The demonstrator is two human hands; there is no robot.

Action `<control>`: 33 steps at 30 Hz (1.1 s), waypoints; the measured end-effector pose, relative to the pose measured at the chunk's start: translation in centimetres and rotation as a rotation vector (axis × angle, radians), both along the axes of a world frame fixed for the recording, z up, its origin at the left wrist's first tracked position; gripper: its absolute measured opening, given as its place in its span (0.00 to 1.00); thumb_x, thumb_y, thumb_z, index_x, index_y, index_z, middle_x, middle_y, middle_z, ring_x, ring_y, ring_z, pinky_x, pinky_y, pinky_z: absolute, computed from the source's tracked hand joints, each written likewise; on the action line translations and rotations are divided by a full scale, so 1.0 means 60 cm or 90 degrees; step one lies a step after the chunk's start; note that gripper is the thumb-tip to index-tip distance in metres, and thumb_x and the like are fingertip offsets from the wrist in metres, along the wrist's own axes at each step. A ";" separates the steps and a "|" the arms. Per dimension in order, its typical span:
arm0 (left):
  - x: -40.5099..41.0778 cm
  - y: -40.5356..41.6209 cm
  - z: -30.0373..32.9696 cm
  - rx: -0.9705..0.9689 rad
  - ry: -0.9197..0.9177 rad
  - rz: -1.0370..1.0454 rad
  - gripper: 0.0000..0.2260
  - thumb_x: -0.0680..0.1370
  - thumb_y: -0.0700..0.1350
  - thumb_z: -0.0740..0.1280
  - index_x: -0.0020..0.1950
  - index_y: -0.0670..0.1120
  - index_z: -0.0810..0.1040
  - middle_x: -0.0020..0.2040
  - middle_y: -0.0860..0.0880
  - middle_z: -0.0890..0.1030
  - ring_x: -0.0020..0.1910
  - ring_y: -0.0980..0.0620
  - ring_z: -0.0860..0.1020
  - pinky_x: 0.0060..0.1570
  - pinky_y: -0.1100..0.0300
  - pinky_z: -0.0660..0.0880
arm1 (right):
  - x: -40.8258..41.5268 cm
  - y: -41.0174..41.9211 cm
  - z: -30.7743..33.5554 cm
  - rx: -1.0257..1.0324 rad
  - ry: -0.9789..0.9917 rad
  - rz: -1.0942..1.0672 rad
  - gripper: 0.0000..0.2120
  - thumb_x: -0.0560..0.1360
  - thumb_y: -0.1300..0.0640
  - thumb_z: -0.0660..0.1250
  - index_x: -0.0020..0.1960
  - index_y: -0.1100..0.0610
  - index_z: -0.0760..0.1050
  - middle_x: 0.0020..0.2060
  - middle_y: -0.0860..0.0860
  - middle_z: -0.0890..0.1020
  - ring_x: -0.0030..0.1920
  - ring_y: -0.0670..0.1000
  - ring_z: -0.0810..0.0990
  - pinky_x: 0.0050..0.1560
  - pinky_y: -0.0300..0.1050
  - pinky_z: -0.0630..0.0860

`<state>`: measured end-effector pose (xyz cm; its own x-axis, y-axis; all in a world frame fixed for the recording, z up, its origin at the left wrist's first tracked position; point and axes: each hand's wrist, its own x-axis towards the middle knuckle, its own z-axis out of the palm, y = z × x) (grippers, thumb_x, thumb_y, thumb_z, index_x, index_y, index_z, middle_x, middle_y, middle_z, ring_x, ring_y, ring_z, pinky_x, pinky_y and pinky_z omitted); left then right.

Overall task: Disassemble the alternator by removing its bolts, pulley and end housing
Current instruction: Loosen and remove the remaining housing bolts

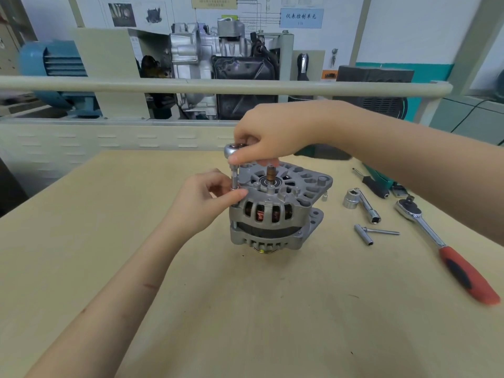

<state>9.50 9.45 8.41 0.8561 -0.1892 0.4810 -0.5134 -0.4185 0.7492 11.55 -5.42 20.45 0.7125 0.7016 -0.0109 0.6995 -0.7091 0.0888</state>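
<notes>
**Both hands on a small ratchet at the alternator's edge**

The pale wooden tabletop (245,309) fills the foreground, crossed by two bare forearms. The left hand (203,199) reaches in from the lower left, its thumb and fingers curled and pinching the lower end of a slim silver socket extension (234,178) that stands upright against the left rim of the alternator. The right hand (275,135) comes from the right and above, its fingers bent down around the round chrome ratchet head (231,151) on top of that extension.

The grey cast-aluminium alternator (275,211) stands on the table at mid-frame, shaft end up, with copper windings visible through its side slots and a brass-coloured part just showing beneath it.

To its right lie loose tools, apart from the alternator: a large chrome socket (350,199) touching a long silver socket (369,211), a thin silver tube socket (364,235) with a long silver bolt (383,231) beside it, a large ratchet wrench with a red-and-black grip (447,249), and a black-handled tool (375,185) farther back.
</notes>
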 end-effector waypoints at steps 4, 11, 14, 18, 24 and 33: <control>0.001 -0.003 0.000 -0.018 0.003 0.027 0.15 0.69 0.43 0.74 0.28 0.48 0.69 0.29 0.52 0.70 0.29 0.57 0.67 0.30 0.71 0.63 | 0.002 0.008 0.003 -0.028 -0.053 0.019 0.21 0.76 0.43 0.58 0.41 0.61 0.72 0.21 0.45 0.72 0.26 0.44 0.70 0.30 0.35 0.64; 0.003 0.010 0.007 0.018 0.043 -0.030 0.09 0.70 0.44 0.71 0.31 0.49 0.75 0.35 0.52 0.75 0.34 0.60 0.72 0.37 0.68 0.69 | -0.002 -0.010 0.000 -0.005 -0.020 0.051 0.17 0.77 0.46 0.58 0.52 0.59 0.74 0.33 0.46 0.75 0.32 0.44 0.70 0.32 0.33 0.64; -0.002 0.000 0.004 0.020 -0.007 0.032 0.14 0.69 0.43 0.73 0.28 0.47 0.70 0.31 0.52 0.71 0.30 0.59 0.68 0.29 0.73 0.65 | 0.001 0.003 -0.002 -0.014 -0.073 0.025 0.23 0.77 0.41 0.56 0.41 0.62 0.73 0.23 0.45 0.71 0.25 0.45 0.69 0.29 0.36 0.63; -0.001 0.003 0.008 0.032 0.025 -0.016 0.07 0.70 0.43 0.72 0.35 0.42 0.77 0.36 0.51 0.73 0.33 0.56 0.70 0.32 0.71 0.66 | -0.002 0.004 0.006 0.004 -0.011 0.040 0.18 0.78 0.47 0.57 0.49 0.61 0.76 0.32 0.46 0.79 0.31 0.42 0.75 0.32 0.30 0.68; -0.003 0.004 0.009 0.044 0.021 -0.012 0.09 0.71 0.44 0.71 0.34 0.41 0.77 0.35 0.51 0.73 0.35 0.56 0.71 0.35 0.72 0.66 | -0.007 -0.002 0.000 0.018 -0.023 0.042 0.19 0.78 0.46 0.57 0.53 0.61 0.74 0.32 0.46 0.78 0.32 0.42 0.73 0.34 0.30 0.67; -0.002 0.010 0.014 0.036 0.066 -0.072 0.06 0.72 0.42 0.70 0.40 0.39 0.80 0.42 0.46 0.78 0.41 0.51 0.75 0.46 0.61 0.72 | -0.010 -0.008 0.001 0.031 -0.003 0.048 0.15 0.78 0.49 0.58 0.60 0.56 0.70 0.41 0.45 0.74 0.37 0.41 0.70 0.36 0.27 0.66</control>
<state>9.38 10.03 9.23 0.8720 -0.3115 0.3776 -0.4813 -0.4050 0.7774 10.97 -5.91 20.49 0.6573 0.7531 0.0286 0.7510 -0.6577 0.0590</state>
